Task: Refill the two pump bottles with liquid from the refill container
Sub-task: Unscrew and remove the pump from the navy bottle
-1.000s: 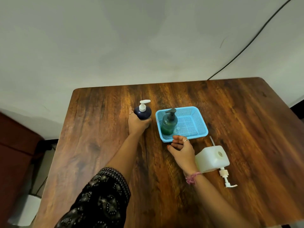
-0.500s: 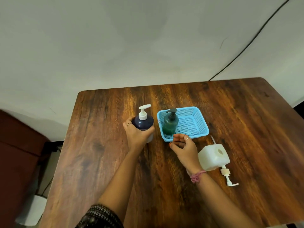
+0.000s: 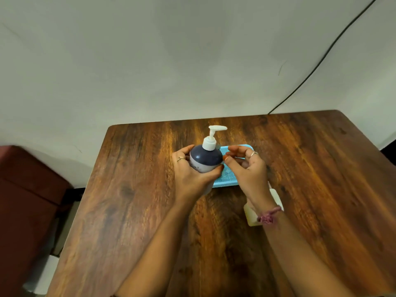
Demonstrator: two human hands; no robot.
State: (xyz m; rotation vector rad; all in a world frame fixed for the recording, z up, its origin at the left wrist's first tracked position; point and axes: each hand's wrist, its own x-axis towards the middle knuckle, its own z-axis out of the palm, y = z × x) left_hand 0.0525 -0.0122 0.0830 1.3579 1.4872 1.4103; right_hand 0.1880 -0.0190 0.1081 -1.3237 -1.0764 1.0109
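My left hand (image 3: 190,174) grips a dark blue pump bottle (image 3: 204,158) with a white pump head (image 3: 212,138), held up above the wooden table (image 3: 139,211). My right hand (image 3: 246,168) hovers just right of the bottle, fingers loosely curled and holding nothing, its fingertips close to the bottle's shoulder. The white refill container (image 3: 252,213) lies on the table under my right wrist, mostly hidden. The blue mesh basket (image 3: 227,181) sits behind my hands; the green pump bottle in it is hidden.
A dark cable (image 3: 321,61) runs down the pale wall to the table's back edge. A dark red piece of furniture (image 3: 25,200) stands left of the table. Bare wood spreads across the right and near parts of the table.
My left hand lifted the dark blue bottle off the table and brought it nearer. My right hand rose from the basket's front edge toward the bottle. The view tilted, hiding the green bottle.
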